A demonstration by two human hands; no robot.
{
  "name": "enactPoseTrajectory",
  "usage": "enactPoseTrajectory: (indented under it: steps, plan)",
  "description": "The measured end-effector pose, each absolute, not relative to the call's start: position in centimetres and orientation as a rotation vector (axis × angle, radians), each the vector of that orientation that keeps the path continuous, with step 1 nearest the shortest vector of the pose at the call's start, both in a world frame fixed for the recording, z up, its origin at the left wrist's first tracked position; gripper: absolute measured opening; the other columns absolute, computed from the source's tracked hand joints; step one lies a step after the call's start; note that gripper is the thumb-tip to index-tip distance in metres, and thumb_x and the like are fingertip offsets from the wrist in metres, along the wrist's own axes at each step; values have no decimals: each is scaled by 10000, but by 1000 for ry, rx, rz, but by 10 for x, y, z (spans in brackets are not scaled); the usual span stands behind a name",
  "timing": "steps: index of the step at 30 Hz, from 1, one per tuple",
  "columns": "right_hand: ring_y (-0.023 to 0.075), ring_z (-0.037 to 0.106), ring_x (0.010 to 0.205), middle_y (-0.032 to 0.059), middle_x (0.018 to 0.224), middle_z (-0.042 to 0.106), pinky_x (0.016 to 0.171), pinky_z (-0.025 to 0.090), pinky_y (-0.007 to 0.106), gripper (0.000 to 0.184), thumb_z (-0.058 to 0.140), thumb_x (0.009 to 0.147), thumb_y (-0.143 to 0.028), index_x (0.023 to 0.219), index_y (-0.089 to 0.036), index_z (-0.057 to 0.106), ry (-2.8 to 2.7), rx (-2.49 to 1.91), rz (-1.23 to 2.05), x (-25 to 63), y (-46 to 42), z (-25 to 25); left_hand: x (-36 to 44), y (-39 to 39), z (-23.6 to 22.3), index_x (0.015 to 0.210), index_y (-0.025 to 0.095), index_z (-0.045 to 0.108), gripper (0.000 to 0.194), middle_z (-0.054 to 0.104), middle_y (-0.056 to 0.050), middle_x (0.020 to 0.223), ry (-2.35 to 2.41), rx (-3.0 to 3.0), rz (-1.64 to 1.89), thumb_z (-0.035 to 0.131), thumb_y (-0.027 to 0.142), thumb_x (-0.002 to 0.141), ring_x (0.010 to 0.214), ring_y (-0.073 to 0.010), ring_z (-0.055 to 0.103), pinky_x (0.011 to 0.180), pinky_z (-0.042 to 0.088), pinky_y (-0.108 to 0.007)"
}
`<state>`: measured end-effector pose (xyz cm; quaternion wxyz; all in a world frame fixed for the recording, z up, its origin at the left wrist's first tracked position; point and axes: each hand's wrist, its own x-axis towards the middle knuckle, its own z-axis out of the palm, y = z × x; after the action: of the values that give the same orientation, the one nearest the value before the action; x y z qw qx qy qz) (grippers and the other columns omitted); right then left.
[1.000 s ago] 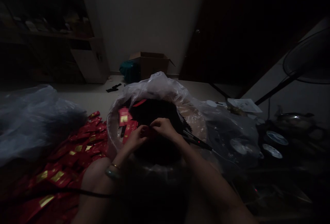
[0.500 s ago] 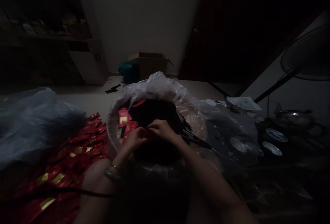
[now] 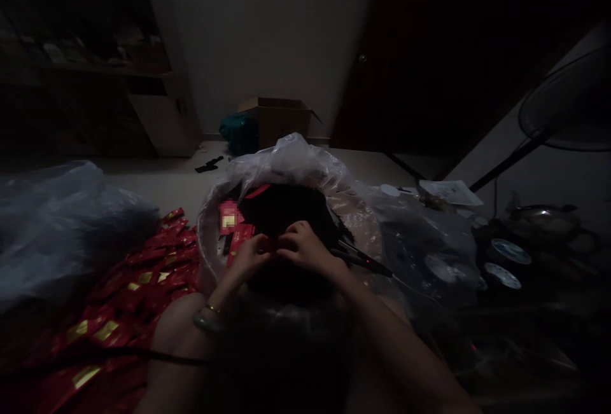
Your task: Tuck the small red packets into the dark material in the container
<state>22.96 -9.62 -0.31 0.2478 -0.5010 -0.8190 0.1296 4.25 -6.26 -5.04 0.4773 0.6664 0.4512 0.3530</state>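
Note:
My left hand (image 3: 251, 256) and my right hand (image 3: 305, 248) meet over a wide container (image 3: 206, 252) lined with clear plastic. Between their bent fingers is a small dark red packet (image 3: 273, 243), mostly hidden and hard to make out in the dim light. A heap of dark loose material (image 3: 291, 207), resembling tea leaves, fills the middle of the container. Red packets (image 3: 242, 234) lie inside it, close to my left hand. To the right of my right hand, a long black tool (image 3: 365, 261) with a small red light rests across the container.
Many red and gold packets (image 3: 157, 268) are piled on the floor at left, beside a large plastic bag (image 3: 62, 229). At right are plastic sheeting (image 3: 424, 242), small dishes (image 3: 510, 250) and a metal kettle (image 3: 544, 213). Behind stands an open cardboard box (image 3: 284, 118).
My right hand has shifted slightly and its fingers have drawn in towards my left fingertips. Less of the red packet shows under my right hand. The surroundings are the same.

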Motion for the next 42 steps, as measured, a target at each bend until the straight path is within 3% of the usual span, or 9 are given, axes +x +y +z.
enactPoseTrajectory:
  steps: [6, 10, 13, 22, 30, 35, 40, 42]
  plan:
    - [197, 512, 925, 91, 969, 564, 789, 441, 303, 136, 667, 816, -261, 898, -165, 718, -2523, -1447, 556, 220, -93, -4, 39, -63, -51, 994, 122, 671, 461, 746, -82, 887, 1048, 1554, 786, 705, 306, 573, 840, -247, 686, 744, 523, -331]
    - [172, 529, 938, 74, 1000, 559, 814, 435, 279, 177, 650, 831, -224, 995, -187, 705, -2453, -1377, 576, 229, -96, 8, 37, -67, -39, 891, 151, 739, 319, 763, -48, 885, 1058, 1586, 705, 655, 316, 631, 881, -248, 686, 774, 524, -314]
    - [190, 533, 991, 80, 1057, 566, 850, 431, 290, 272, 694, 800, -263, 1063, -196, 689, -2394, -1452, 480, 238, -96, 18, 36, -68, -35, 897, 151, 748, 326, 765, -37, 848, 1085, 1570, 680, 658, 315, 630, 837, -243, 692, 728, 526, -296]
    - [168, 607, 774, 73, 951, 646, 596, 374, 236, 173, 603, 857, -301, 900, -187, 725, -2717, -1595, 546, 226, -87, -1, 42, -68, -37, 886, 135, 746, 366, 763, -79, 867, 1081, 1552, 711, 707, 327, 577, 809, -247, 695, 712, 527, -310]
    - [188, 576, 913, 72, 1004, 623, 772, 428, 276, 253, 661, 831, -298, 1065, -201, 674, -2422, -1498, 473, 238, -97, 10, 40, -69, -34, 885, 147, 746, 329, 760, -80, 855, 1124, 1565, 772, 699, 330, 615, 791, -242, 695, 673, 531, -296]
    - [204, 542, 951, 97, 1000, 586, 811, 445, 308, 154, 606, 861, -258, 865, -162, 725, -2526, -1466, 648, 227, -91, -11, 44, -71, -32, 859, 155, 754, 295, 761, -75, 882, 1094, 1626, 748, 695, 317, 620, 838, -244, 691, 741, 528, -304]
    - [167, 563, 919, 76, 998, 590, 832, 457, 293, 98, 634, 823, -185, 885, -163, 707, -2225, -1323, 666, 233, -93, -16, 42, -69, -33, 835, 157, 756, 311, 761, -70, 832, 1151, 1598, 801, 696, 379, 625, 794, -238, 683, 691, 514, -289]
    - [148, 585, 860, 41, 935, 615, 794, 467, 277, 167, 677, 769, -158, 936, -173, 680, -1976, -1316, 688, 238, -96, -14, 42, -69, -33, 822, 155, 756, 323, 757, -59, 784, 1156, 1570, 833, 685, 404, 631, 750, -227, 675, 653, 500, -276]
